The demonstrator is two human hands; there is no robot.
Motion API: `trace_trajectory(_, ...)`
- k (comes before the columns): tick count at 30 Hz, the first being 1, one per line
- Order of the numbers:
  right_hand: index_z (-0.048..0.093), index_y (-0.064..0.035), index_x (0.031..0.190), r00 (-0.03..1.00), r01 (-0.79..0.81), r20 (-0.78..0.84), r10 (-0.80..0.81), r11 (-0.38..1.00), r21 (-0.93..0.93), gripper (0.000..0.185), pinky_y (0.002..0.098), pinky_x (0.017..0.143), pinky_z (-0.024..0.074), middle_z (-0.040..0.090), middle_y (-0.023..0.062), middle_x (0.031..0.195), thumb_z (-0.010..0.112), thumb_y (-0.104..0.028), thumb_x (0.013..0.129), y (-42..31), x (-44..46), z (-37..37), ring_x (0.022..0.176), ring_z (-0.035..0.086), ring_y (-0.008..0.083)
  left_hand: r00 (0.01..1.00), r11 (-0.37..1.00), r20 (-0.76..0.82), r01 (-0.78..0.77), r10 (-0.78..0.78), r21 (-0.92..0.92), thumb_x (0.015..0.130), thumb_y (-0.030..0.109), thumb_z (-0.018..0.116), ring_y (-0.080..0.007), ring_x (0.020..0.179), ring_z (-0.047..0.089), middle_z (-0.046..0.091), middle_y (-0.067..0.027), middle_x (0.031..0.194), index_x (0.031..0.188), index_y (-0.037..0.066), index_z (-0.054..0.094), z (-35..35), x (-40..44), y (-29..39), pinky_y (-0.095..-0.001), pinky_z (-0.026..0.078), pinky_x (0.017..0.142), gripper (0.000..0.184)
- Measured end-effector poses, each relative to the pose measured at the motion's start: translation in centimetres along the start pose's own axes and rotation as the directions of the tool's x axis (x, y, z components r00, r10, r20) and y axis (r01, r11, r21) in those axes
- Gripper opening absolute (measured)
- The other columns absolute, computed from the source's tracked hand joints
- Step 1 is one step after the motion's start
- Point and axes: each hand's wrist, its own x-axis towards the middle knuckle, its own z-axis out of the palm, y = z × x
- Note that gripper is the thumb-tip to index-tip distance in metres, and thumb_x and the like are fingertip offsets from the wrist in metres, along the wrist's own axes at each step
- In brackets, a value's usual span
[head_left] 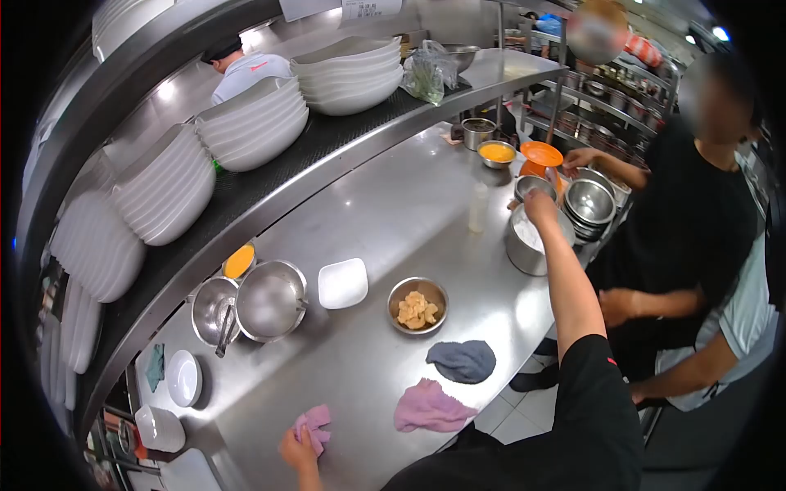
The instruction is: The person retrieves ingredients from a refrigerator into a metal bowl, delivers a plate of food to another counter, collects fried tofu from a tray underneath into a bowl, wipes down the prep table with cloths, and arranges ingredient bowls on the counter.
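At the bottom, my left hand [296, 448] is closed on a pink cloth [314, 425] on the steel table. My right arm reaches to the upper right, where my right hand [539, 206] is closed at the rim of a small metal bowl [528, 187], above a large pot [524, 250] with white powder in it. An orange funnel-like item [540, 154] stands just behind the bowl. A clear bottle [477, 209] is left of the pot. Mid-table sits a metal bowl of pale yellow pieces [417, 310].
Right of the pot, a co-worker in black [688, 196] stands beside stacked metal bowls [590, 202]. Grey cloth [461, 361], second pink cloth [431, 407], white dish [343, 283] and large metal bowl [268, 301] lie on the table [344, 204]. A shelf holds white bowls [255, 123].
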Motion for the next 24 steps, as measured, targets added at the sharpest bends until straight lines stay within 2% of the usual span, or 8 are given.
trace_trajectory(2, 0.069, -0.0017, 0.105, 0.996, 0.052, 0.080, -0.036, 0.979, -0.199, 0.038, 0.0484, 0.088, 0.0506, 0.067, 0.0253, 0.104, 0.051, -0.033, 0.093, 2.8, 3.9, 1.9, 0.098, 0.066, 0.0381, 0.999, 0.999, -0.016, 0.030, -0.029, 0.022, 0.083, 0.043, 0.068, -0.0357, 0.073, 0.059, 0.063, -0.0142, 0.075, 0.079, 0.005, 0.061, 0.3, 0.2, 0.4, -0.0456, 0.044, 0.066, 0.039)
trace_trajectory(6, 0.068, -0.0011, 0.103, 0.979, 0.182, 0.140, -0.146, 0.937, -0.297, 0.035, 0.0476, 0.089, 0.0502, 0.068, 0.0222, 0.107, 0.048, -0.028, 0.093, 6.8, 8.1, 4.2, 0.101, 0.065, 0.0370, 0.997, 0.994, -0.061, 0.049, -0.043, 0.097, 0.086, 0.044, 0.065, -0.0379, 0.073, 0.058, 0.063, -0.0157, 0.076, 0.080, 0.005, 0.060, 1.6, 0.3, 0.0, -0.0476, 0.043, 0.064, 0.040)
trace_trajectory(9, 0.072, -0.0035, 0.098, 0.989, 0.063, 0.144, -0.031, 0.973, -0.223, 0.031, 0.0457, 0.091, 0.0490, 0.068, 0.0208, 0.109, 0.050, -0.024, 0.091, 9.9, 11.2, 6.6, 0.103, 0.065, 0.0369, 0.996, 0.991, -0.033, 0.090, -0.087, 0.099, 0.088, 0.045, 0.062, -0.0399, 0.073, 0.058, 0.063, -0.0176, 0.077, 0.081, 0.004, 0.059, 1.7, 0.6, 0.7, -0.0496, 0.043, 0.065, 0.041)
trace_trajectory(10, 0.072, -0.0025, 0.095, 0.987, 0.132, -0.065, -0.148, 0.970, -0.205, 0.032, 0.0467, 0.092, 0.0484, 0.068, 0.0209, 0.109, 0.050, -0.025, 0.091, 11.9, 11.9, 8.2, 0.103, 0.064, 0.0372, 0.997, 0.991, -0.005, 0.079, -0.079, 0.106, 0.088, 0.045, 0.062, -0.0399, 0.073, 0.058, 0.063, -0.0176, 0.077, 0.081, 0.004, 0.059, 1.8, 0.7, 0.9, -0.0496, 0.043, 0.065, 0.041)
trace_trajectory(11, 0.072, -0.0025, 0.095, 0.989, 0.123, -0.052, -0.137, 0.968, -0.217, 0.032, 0.0467, 0.092, 0.0484, 0.068, 0.0209, 0.109, 0.050, -0.025, 0.091, 13.0, 12.6, 8.4, 0.103, 0.064, 0.0372, 0.994, 0.988, 0.016, 0.106, -0.108, 0.108, 0.089, 0.045, 0.061, -0.0406, 0.074, 0.058, 0.063, -0.0181, 0.077, 0.081, 0.004, 0.059, 1.7, 0.9, 1.0, -0.0501, 0.044, 0.065, 0.042)
trace_trajectory(15, 0.072, 0.0001, 0.101, 0.958, 0.099, 0.284, -0.034, 0.971, -0.216, 0.041, 0.0450, 0.094, 0.0475, 0.067, 0.0217, 0.113, 0.057, -0.037, 0.090, 10.8, 14.1, 7.3, 0.106, 0.064, 0.0366, 0.981, 0.975, 0.047, 0.182, -0.189, 0.128, 0.091, 0.046, 0.060, -0.0419, 0.076, 0.059, 0.063, -0.0193, 0.080, 0.084, 0.003, 0.058, 1.5, 1.5, 2.1, -0.0512, 0.044, 0.067, 0.044)
trace_trajectory(20, 0.070, 0.0007, 0.108, 0.699, 0.161, 0.707, 0.103, 0.941, -0.296, 0.048, 0.0406, 0.094, 0.0482, 0.066, 0.0217, 0.115, 0.065, -0.041, 0.084, 6.7, 13.3, 8.3, 0.109, 0.064, 0.0341, 0.984, 0.953, 0.044, 0.154, -0.171, 0.260, 0.092, 0.045, 0.059, -0.0424, 0.081, 0.060, 0.064, -0.0212, 0.085, 0.088, 0.002, 0.057, 1.7, 1.7, 2.8, -0.0517, 0.045, 0.070, 0.043)
trace_trajectory(24, 0.071, -0.0006, 0.102, 0.807, 0.277, 0.587, -0.064, 0.919, -0.281, 0.037, 0.0415, 0.092, 0.0487, 0.068, 0.0215, 0.110, 0.061, -0.032, 0.085, 7.2, 14.0, 8.4, 0.104, 0.065, 0.0354, 0.979, 0.953, 0.053, 0.177, -0.195, 0.246, 0.092, 0.045, 0.058, -0.0425, 0.084, 0.061, 0.065, -0.0215, 0.089, 0.092, 0.002, 0.058, 1.1, 1.3, 3.9, -0.0510, 0.046, 0.073, 0.043)
